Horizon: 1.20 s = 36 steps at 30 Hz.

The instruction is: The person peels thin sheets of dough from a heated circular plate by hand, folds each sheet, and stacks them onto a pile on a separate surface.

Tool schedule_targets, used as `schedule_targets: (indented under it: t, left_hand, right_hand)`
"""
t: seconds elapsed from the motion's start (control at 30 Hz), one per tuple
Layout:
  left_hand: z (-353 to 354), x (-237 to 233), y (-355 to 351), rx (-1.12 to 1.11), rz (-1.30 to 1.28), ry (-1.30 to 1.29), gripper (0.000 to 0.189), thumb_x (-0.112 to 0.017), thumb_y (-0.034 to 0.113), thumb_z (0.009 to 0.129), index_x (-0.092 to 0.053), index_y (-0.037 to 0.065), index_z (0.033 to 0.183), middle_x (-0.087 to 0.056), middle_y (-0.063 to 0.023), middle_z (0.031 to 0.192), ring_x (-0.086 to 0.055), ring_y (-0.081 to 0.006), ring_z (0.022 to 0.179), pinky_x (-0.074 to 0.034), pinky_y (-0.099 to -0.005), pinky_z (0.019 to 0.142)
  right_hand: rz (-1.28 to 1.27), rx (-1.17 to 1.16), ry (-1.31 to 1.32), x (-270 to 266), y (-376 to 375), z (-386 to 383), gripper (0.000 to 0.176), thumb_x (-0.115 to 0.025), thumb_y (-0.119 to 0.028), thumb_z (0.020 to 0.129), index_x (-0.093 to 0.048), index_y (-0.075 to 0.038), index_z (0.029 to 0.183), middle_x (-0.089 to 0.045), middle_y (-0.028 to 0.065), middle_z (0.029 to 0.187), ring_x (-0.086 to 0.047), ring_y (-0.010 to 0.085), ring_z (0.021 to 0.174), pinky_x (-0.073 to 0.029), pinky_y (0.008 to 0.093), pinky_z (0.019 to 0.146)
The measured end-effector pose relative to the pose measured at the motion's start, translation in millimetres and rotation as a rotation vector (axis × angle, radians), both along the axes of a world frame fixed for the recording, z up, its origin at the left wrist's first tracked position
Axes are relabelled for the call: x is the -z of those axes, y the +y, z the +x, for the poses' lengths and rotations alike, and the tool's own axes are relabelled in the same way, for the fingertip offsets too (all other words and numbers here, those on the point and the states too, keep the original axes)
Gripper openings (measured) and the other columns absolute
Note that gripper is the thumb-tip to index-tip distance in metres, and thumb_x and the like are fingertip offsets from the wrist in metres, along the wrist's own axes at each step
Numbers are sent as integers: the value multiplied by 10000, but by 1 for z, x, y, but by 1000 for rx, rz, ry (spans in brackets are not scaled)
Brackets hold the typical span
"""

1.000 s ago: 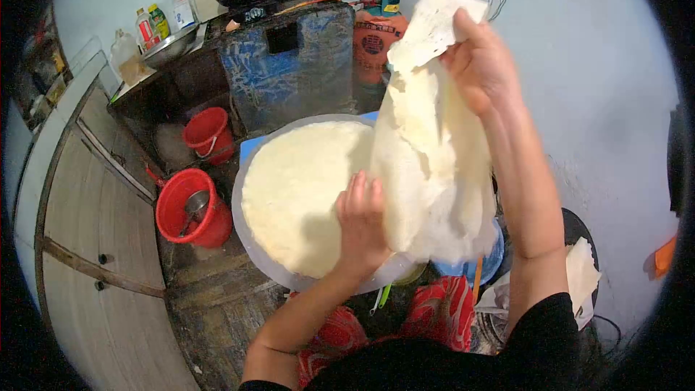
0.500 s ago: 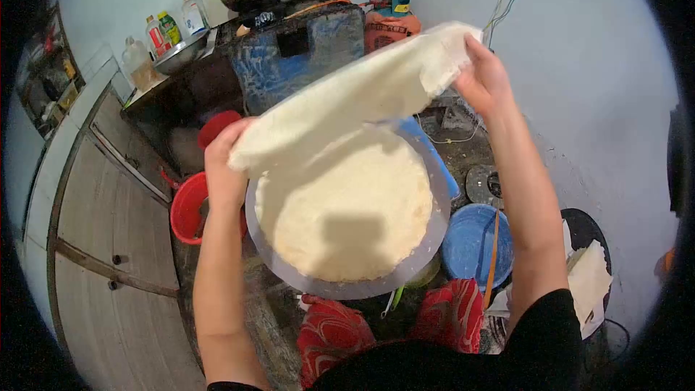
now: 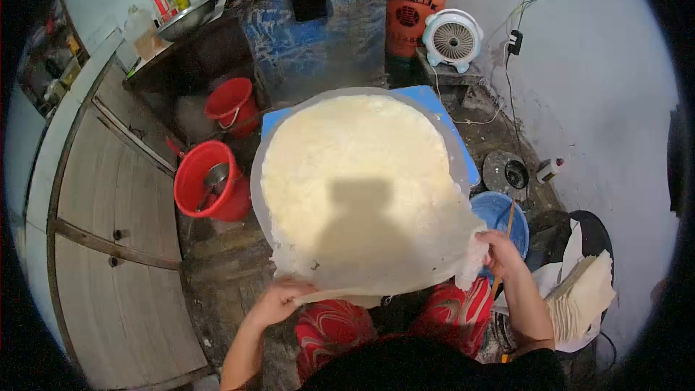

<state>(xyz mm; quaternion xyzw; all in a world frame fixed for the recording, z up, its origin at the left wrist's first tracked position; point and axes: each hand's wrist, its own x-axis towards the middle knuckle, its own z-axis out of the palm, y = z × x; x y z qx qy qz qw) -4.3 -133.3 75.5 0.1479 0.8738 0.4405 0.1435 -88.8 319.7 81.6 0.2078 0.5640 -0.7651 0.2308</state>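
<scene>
A large, thin, pale pancake [image 3: 355, 145] lies over a round grey plate [image 3: 461, 163] in front of me, its near edge drooping past the plate toward my knees. My left hand [image 3: 279, 303] is closed on that edge at the lower left. At the lower right, my right hand [image 3: 501, 252] pinches a crumpled corner of it. A dark shadow falls across the middle of the pancake. Whether another sheet lies underneath is hidden now. Beneath the plate, part of a blue board [image 3: 434, 101] shows.
Red buckets [image 3: 232, 105] stand to the left, one holding a metal ladle [image 3: 216, 175]. On the right are a blue basin [image 3: 486, 206] with a wooden stick [image 3: 511, 219] across it and folded pale sheets [image 3: 583, 293]. A fan [image 3: 454, 40] and gas cylinder [image 3: 411, 18] stand behind.
Both hands have come down and toward me, lowering the raised pancake over the one on the plate. The view has tilted down, bringing the fan into sight.
</scene>
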Motion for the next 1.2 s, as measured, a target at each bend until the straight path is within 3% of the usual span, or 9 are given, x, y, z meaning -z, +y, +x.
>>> schedule_targets:
  t: [0.13,0.27,0.37,0.47,0.57,0.63,0.87,0.97,1.2]
  left_hand:
    - [-22,-11,-18,-79,157,-115,188,-584,100,807,-627,22,972,-649,-84,937,-608,-165,855,-471,-302,773]
    - [-106,-13,-24,-595,529,-191,182,-574,78,759,-638,-16,902,-645,-40,827,-599,-132,748,-476,-260,681]
    - [-166,25,-47,-671,158,128,328,-581,165,760,-573,0,1044,-615,-124,931,-587,-238,853,-463,-330,757]
    - [-159,17,-32,-643,-361,562,438,-598,229,762,-512,48,1151,-527,-180,1114,-495,-291,1046,-399,-406,871]
    - [-123,5,-9,-365,-659,656,495,-624,278,754,-490,107,1199,-437,-144,1267,-378,-284,1200,-321,-455,953]
    - [-101,17,-8,-175,-751,594,502,-638,299,748,-497,131,1199,-409,-96,1314,-332,-265,1245,-289,-468,977]
    - [-85,49,-53,-91,-708,598,382,-631,197,718,-575,132,1091,-514,-11,1212,-424,-219,1177,-330,-420,945]
    - [-100,27,-47,-92,-688,727,193,-615,142,703,-603,75,883,-566,-59,1053,-500,-207,1063,-336,-410,922]
    - [-135,-57,36,-521,-632,1028,388,-633,131,714,-539,58,1083,-478,-126,1193,-373,-292,1192,-265,-411,991]
  right_hand:
    - [-239,92,14,-12,-22,-36,193,-500,-111,815,-557,35,927,-623,112,876,-621,159,721,-516,237,608]
    - [-569,65,77,-10,-59,-123,262,-481,-153,859,-488,50,1024,-596,162,971,-603,221,874,-503,328,780]
    - [-663,89,117,-7,-103,-163,301,-484,-210,879,-467,36,1052,-593,170,989,-597,238,907,-497,336,803]
    - [-312,-36,163,26,-135,-181,394,-506,-308,878,-467,9,1107,-593,156,1028,-593,244,932,-486,334,814]
    - [491,-427,704,52,-166,-143,490,-537,-390,844,-448,-63,1197,-556,122,1136,-527,269,1063,-411,393,912]
    - [1320,-779,1461,46,-174,-113,524,-549,-410,820,-421,-163,1265,-440,88,1291,-376,281,1220,-267,462,1008]
    - [1293,-955,1183,68,-184,-98,528,-519,-437,816,-404,-218,1282,-293,117,1383,-251,313,1284,-171,494,1041]
    - [1135,-1019,1119,38,-222,-97,599,-543,-445,792,-399,-116,1270,-335,146,1351,-329,349,1234,-274,471,999]
    - [899,-667,798,1,-307,-136,491,-457,-386,848,-419,-86,1234,-524,169,1163,-532,362,1019,-450,474,790]
